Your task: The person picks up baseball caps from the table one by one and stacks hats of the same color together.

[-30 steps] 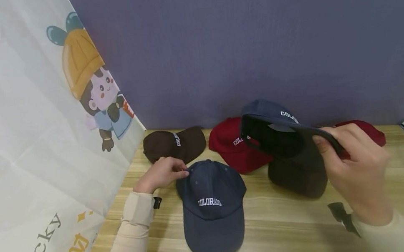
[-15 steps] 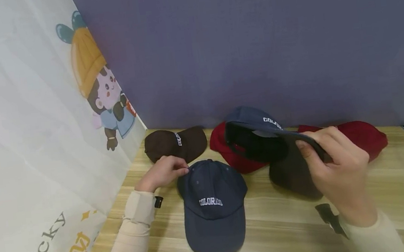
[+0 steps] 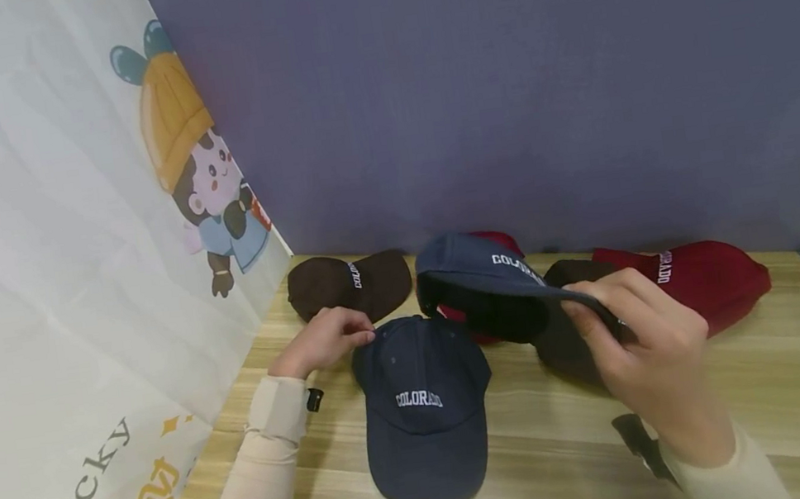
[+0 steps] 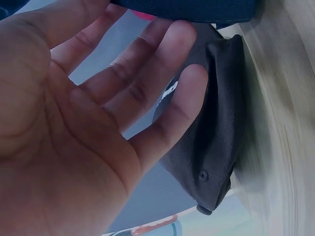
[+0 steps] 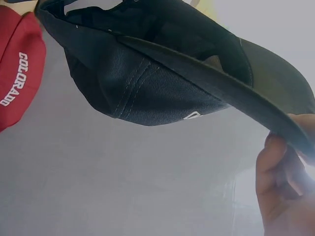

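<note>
Six caps are out on the wooden table (image 3: 546,464) or above it. On the left of the frame a white sheet (image 3: 49,201) bears a cartoon figure (image 3: 211,173); beside its foot sits a brown cap (image 3: 314,283). Just below, the person's left hand (image 3: 325,340) pinches the back edge of a navy cap (image 3: 427,446) at lower centre, other fingers loosely spread. Above that, the lifted navy cap (image 3: 461,257) tilts in mid-frame, blocking most of a red cap (image 3: 502,239) and part of a dark cap (image 3: 562,350). At centre right the right hand (image 3: 651,343) pinches its brim, half hiding another red cap (image 3: 722,285). A second ago the lifted cap was higher and further right; now that right-hand red cap's lettering shows. The left hand and lower cap have hardly changed.
</note>
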Available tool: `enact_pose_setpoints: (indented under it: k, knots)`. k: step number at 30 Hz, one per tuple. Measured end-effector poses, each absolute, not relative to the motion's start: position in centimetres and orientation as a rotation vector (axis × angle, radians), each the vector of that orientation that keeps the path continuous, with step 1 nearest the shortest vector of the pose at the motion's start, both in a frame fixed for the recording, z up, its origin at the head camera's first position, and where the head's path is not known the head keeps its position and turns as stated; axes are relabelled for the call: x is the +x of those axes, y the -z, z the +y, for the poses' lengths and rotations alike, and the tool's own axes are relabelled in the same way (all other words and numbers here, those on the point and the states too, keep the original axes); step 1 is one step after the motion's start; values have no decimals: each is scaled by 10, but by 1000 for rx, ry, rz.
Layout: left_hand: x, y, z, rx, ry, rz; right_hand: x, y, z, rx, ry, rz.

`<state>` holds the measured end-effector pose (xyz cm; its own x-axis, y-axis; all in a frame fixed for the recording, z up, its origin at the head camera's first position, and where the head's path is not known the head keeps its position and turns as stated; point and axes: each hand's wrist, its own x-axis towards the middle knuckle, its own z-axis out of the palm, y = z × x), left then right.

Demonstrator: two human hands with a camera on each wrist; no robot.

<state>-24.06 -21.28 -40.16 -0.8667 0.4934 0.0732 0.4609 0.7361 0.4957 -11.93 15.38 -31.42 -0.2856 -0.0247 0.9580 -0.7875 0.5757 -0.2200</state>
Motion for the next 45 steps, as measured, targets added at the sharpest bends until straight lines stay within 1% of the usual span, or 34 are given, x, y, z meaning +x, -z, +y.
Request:
enact_pose_setpoints:
  k: [7, 15, 22, 30, 45]
  knots:
    - [-240, 401, -211, 798, -780, 2874, -112, 313, 152, 714, -898, -1626]
    - [-241, 401, -211, 799, -796, 2877, -104, 306, 145, 813, -937, -1546]
    - [-247, 402, -197, 752, -802, 2903, -120, 300, 157, 888, -884, -1597]
    - [-254, 402, -180, 701, -814, 2925, -143, 306, 175, 1000, -858, -1667]
    - [-252, 401, -183, 734, -779, 2917, -138, 324, 156, 1096, -823, -1745]
